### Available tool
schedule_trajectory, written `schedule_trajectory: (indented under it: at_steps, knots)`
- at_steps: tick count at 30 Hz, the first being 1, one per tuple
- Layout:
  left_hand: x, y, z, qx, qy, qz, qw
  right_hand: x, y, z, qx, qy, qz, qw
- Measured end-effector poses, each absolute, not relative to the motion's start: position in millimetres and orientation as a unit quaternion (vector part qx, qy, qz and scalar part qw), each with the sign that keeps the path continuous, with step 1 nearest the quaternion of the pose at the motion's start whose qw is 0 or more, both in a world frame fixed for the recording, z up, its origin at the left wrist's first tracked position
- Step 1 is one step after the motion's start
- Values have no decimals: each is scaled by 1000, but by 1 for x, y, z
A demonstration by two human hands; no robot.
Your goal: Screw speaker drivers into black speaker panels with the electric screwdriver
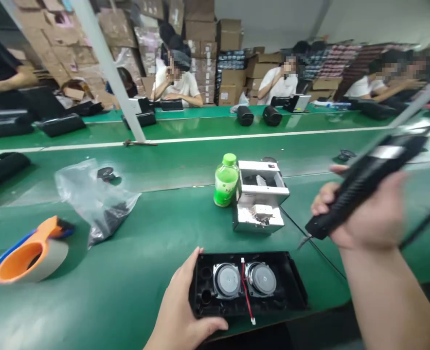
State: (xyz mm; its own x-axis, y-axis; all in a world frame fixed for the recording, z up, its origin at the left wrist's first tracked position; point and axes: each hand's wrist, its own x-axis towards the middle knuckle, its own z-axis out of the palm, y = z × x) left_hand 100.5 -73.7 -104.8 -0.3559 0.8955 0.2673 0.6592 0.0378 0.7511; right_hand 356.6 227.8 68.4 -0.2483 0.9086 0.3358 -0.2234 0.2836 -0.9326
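Observation:
My left hand [186,306] grips the left end of a black speaker housing [284,287], thumb along the near edge and fingers at the far corner. Inside the housing sit two round speaker drivers [228,281] with silvery backs. A red and black cable [247,296] with white plugs runs between them, one plug hanging over the near edge. Held in my right hand [371,214] is a black electric screwdriver [361,182], raised to the right of the housing. Its bit [304,241] points down and left, apart from the housing.
A silver screw feeder [262,197] stands beyond the housing, beside a green-capped bottle [225,180]. To the left are a plastic bag of small dark parts [107,209] and an orange tape dispenser [36,253]. Co-workers sit across the green conveyor line [186,167].

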Motion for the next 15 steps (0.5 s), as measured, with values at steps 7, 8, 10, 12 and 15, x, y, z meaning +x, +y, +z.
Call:
schedule_trajectory:
  at_steps: [7,8,10,12,15]
  knots:
    - [104,-77,-105,440,709,491,250,364,265,7,-360,-611,535,459]
    - [108,-76,-100,422,712,502,253,363,264,5,-359,-622,533,448]
    - [118,-73,-90,399,718,515,245,361,262,1,-363,-644,519,429]
    - [126,-71,-81,389,726,515,238,359,260,-2,-378,-670,486,415]
    - [130,-70,-75,393,726,514,235,358,256,-12,-410,-722,388,400]
